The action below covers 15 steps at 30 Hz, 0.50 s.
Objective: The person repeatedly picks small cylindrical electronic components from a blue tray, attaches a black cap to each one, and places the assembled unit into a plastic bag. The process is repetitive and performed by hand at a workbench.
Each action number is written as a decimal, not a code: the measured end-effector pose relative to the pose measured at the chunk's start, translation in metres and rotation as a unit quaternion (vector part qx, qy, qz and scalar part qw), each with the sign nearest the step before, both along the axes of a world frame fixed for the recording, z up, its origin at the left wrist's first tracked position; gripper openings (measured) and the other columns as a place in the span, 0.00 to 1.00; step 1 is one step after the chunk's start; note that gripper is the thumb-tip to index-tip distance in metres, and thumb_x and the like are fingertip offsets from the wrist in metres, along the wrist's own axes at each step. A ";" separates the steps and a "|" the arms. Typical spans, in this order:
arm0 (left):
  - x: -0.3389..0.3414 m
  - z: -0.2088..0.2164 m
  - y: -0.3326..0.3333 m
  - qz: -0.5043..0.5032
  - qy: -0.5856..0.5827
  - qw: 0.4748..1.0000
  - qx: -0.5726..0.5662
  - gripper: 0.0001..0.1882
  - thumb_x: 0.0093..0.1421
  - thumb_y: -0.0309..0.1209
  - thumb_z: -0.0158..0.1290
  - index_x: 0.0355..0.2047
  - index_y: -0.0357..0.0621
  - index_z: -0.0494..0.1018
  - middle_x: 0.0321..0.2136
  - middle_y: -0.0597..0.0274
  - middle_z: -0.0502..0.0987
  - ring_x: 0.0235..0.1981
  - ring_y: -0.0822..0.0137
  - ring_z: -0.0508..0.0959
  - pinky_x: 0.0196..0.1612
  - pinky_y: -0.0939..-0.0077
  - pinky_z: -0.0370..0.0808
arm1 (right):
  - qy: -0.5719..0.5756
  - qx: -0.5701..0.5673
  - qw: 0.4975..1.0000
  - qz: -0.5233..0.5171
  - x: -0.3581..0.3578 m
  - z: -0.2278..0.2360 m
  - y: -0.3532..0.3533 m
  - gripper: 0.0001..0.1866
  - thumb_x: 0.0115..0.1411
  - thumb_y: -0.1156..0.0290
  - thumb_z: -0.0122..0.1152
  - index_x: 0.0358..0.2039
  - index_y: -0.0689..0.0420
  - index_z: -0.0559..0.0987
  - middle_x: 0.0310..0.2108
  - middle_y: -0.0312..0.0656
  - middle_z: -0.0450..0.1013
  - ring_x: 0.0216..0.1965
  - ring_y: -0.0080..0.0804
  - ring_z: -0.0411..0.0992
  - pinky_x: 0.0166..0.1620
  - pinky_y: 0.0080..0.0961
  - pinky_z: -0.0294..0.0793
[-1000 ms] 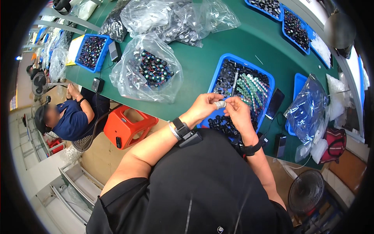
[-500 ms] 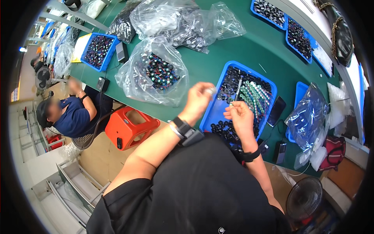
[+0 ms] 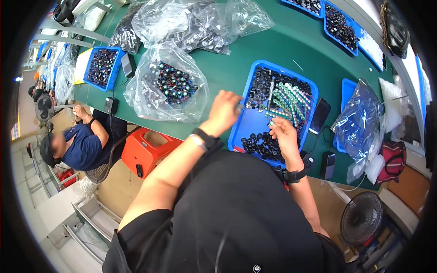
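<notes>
My left hand (image 3: 223,113) is closed at the left rim of the blue tray (image 3: 234,136), its fingertips pinching a small greyish round part (image 3: 239,108). Over the middle of that tray, my right hand (image 3: 285,135) is also closed, with thumb and forefinger on a small pale green piece (image 3: 271,122). Just beyond those fingertips lie strips of small round green boards (image 3: 291,98). A slim dark pen-like stick (image 3: 271,93) rests beside the strips. Black round parts (image 3: 260,86) fill the tray's far left, and more black parts (image 3: 261,144) are heaped nearest me.
Left of the tray, a clear plastic bag (image 3: 193,75) holds wired round parts. A phone (image 3: 320,116) and a dark small device (image 3: 327,164) lie to the right. Bagged parts (image 3: 200,27) stand behind. A person (image 3: 86,141) sits at left, near a red stool (image 3: 148,152).
The whole view has shifted slightly. My left hand stays by the tray's left rim, its fingers more curled. My right hand has moved slightly right within the tray, still pinching.
</notes>
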<state>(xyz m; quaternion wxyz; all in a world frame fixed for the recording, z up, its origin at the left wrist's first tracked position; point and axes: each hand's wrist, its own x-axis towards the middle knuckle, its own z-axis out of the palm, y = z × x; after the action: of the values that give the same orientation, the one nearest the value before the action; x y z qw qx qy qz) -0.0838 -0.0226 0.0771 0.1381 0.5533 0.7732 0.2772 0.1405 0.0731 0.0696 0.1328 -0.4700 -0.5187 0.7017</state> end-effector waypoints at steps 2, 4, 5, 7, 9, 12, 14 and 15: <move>0.021 -0.026 0.014 0.001 0.054 0.998 -0.034 0.13 0.48 0.27 0.57 0.36 0.41 0.76 0.32 0.56 0.73 0.37 0.55 0.69 0.43 0.64 0.67 | 0.000 -0.003 1.000 0.005 -0.003 0.004 -0.002 0.10 0.60 0.76 0.54 0.43 0.63 0.74 0.31 0.39 0.74 0.26 0.19 0.69 0.28 0.16 0.68; 0.031 -0.045 0.022 0.013 0.101 0.991 -0.086 0.12 0.47 0.27 0.56 0.34 0.42 0.77 0.32 0.56 0.72 0.37 0.55 0.69 0.42 0.65 0.67 | 0.004 -0.009 1.000 0.003 -0.001 0.006 -0.003 0.10 0.60 0.76 0.54 0.43 0.62 0.74 0.31 0.39 0.74 0.26 0.19 0.69 0.28 0.16 0.68; 0.033 -0.050 0.027 0.016 0.113 0.988 -0.105 0.12 0.46 0.27 0.56 0.34 0.42 0.77 0.32 0.57 0.72 0.37 0.55 0.69 0.41 0.65 0.67 | 0.006 -0.012 1.000 0.000 0.002 0.007 -0.004 0.10 0.60 0.76 0.54 0.43 0.62 0.74 0.31 0.39 0.74 0.26 0.19 0.69 0.28 0.16 0.68; 0.035 -0.059 0.028 0.027 0.108 0.987 -0.115 0.11 0.46 0.26 0.56 0.33 0.43 0.77 0.32 0.57 0.72 0.37 0.56 0.69 0.41 0.65 0.67 | 0.008 -0.021 1.000 -0.012 0.006 0.008 -0.004 0.10 0.61 0.76 0.53 0.42 0.62 0.74 0.31 0.39 0.74 0.27 0.19 0.69 0.29 0.15 0.68; 0.036 -0.058 0.026 0.037 0.078 0.991 -0.098 0.10 0.47 0.26 0.56 0.32 0.42 0.77 0.32 0.56 0.71 0.38 0.56 0.70 0.41 0.65 0.68 | 0.012 -0.030 0.999 -0.023 0.009 0.009 -0.004 0.10 0.61 0.76 0.53 0.42 0.62 0.75 0.32 0.39 0.74 0.27 0.19 0.69 0.29 0.15 0.68; 0.035 -0.052 0.016 0.030 -0.022 0.999 -0.021 0.09 0.49 0.26 0.56 0.33 0.40 0.77 0.32 0.56 0.73 0.35 0.56 0.73 0.40 0.65 0.71 | 0.032 -0.046 0.998 -0.027 0.010 0.012 -0.002 0.10 0.61 0.76 0.53 0.43 0.62 0.75 0.32 0.38 0.73 0.29 0.19 0.69 0.31 0.15 0.68; 0.039 -0.038 0.009 0.013 -0.119 0.992 -0.033 0.09 0.50 0.26 0.57 0.34 0.40 0.77 0.33 0.55 0.75 0.32 0.55 0.75 0.38 0.67 0.73 | 0.066 -0.062 0.996 -0.023 0.006 0.018 0.000 0.10 0.61 0.75 0.53 0.43 0.62 0.75 0.32 0.38 0.73 0.30 0.19 0.69 0.32 0.15 0.68; 0.042 -0.027 0.008 0.002 -0.166 0.985 -0.040 0.09 0.51 0.26 0.57 0.34 0.39 0.77 0.33 0.55 0.76 0.30 0.55 0.76 0.38 0.67 0.74 | 0.075 -0.071 0.994 -0.023 0.003 0.018 0.000 0.10 0.61 0.75 0.53 0.43 0.62 0.75 0.32 0.37 0.73 0.30 0.19 0.69 0.32 0.15 0.68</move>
<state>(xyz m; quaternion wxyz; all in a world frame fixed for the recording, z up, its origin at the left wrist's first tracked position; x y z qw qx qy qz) -0.0422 -0.0144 0.0506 0.2860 0.4917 0.7512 0.3347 0.1431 0.0734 0.0879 0.1534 -0.4360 -0.4452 0.7669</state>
